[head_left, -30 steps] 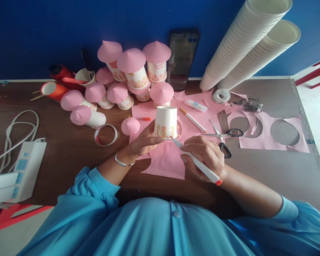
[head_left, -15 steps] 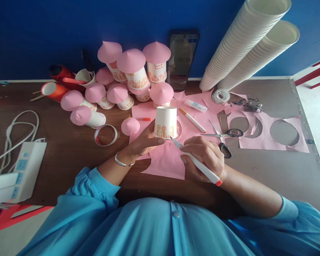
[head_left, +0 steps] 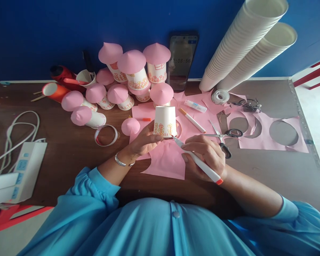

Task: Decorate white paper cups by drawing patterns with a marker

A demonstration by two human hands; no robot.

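Note:
An upside-down white paper cup (head_left: 164, 117) with flowers drawn in orange and green around its rim is held up in my left hand (head_left: 145, 140). The thumb presses near the rim, and the other fingers are partly hidden behind the cup. My right hand (head_left: 206, 154) grips a white marker (head_left: 202, 165) with a red end, its tip at the cup's lower right rim. Under both hands lies pink paper (head_left: 166, 163). A second marker (head_left: 192, 120) with an orange cap, a red cap (head_left: 146, 120) and a glue stick (head_left: 195, 106) rest on it.
Several cups with pink cone tops (head_left: 132, 62) stand at the back left, beside a phone (head_left: 182, 60). Scissors (head_left: 224, 137), a tape roll (head_left: 220, 96) and cut paper (head_left: 272, 142) lie to the right. Tall cup stacks (head_left: 242, 42) lean on the wall. A power strip (head_left: 29, 167) sits left.
The cup has turned slightly in my left hand, and its flowers have shifted left. My left thumb has slid a little left along the rim. The marker tip stays at the rim.

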